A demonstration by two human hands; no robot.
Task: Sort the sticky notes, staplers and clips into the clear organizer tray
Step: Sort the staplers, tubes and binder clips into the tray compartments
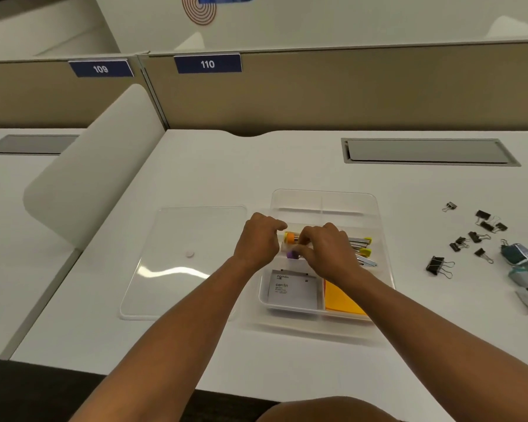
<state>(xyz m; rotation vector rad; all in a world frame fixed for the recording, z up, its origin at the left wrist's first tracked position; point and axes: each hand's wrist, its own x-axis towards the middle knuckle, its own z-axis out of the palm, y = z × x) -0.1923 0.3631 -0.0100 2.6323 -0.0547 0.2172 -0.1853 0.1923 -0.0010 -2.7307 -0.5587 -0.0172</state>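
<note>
1. The clear organizer tray (378,226) sits mid-desk; sticky notes (342,300) fill its near-right compartment, a white packet (291,289) its near-left.
2. Staplers (358,248) are laid in the middle compartment, long axes running left-right.
3. Both hands are curled over them: the left hand (258,239) and right hand (326,251) seem to pinch small pieces; exactly what cannot be told.
4. Binder clips (470,239) lie unsorted far right, nearer the right hand.

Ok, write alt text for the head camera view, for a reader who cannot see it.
Both hands, left hand and right hand, meet over the middle row of a clear organizer tray, handling small staplers. The tray's front compartments hold orange sticky notes and a white packet; black binder clips lie loose on the white desk to the right.
</note>
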